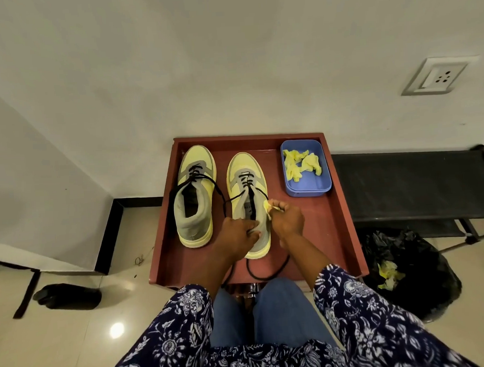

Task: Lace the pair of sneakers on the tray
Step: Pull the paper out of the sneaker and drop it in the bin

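On the red tray [338, 220], the right sneaker [248, 183] points away, heel nearest; the left hand [236, 234] grips its collar; the right hand [286, 219] pinches yellow paper [268, 208] just beside the eyelets.

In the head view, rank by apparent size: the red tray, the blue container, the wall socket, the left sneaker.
1. Red tray
2. Left sneaker
3. Blue container
4. Wall socket, though it sits farther from the camera, so its true size against the container is unsure.

Two sneakers [195, 197], one tray [335, 220], one box [308, 187]
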`<state>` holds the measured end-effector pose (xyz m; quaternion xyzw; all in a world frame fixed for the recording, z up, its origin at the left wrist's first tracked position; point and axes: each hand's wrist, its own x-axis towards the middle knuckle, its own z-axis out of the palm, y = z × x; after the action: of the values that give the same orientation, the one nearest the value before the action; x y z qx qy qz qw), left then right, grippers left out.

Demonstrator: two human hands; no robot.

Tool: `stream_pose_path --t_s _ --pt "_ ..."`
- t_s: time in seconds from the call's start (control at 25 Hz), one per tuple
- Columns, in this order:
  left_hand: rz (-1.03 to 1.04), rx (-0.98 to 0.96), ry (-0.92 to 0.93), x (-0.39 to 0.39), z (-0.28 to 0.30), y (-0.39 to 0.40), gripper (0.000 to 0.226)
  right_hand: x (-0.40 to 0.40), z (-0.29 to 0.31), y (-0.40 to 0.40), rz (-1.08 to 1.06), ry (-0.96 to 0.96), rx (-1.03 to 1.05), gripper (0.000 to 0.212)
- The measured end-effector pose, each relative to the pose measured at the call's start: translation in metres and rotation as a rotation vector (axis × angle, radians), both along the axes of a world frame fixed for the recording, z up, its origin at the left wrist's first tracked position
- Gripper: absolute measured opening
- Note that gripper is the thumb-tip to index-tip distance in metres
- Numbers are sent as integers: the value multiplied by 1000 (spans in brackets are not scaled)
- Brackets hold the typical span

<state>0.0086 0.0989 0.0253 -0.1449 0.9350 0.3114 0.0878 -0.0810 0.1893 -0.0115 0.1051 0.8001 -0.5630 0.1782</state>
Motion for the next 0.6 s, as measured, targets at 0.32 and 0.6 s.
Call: stream_pose_path --t_s 0.32,0.6 --pt "56 9 -29 0 0 3 39 16 2 12 35 10 2 23" --pt "49 -31 -56 0 7 4 39 62 -2 17 -68 31 -95 25"
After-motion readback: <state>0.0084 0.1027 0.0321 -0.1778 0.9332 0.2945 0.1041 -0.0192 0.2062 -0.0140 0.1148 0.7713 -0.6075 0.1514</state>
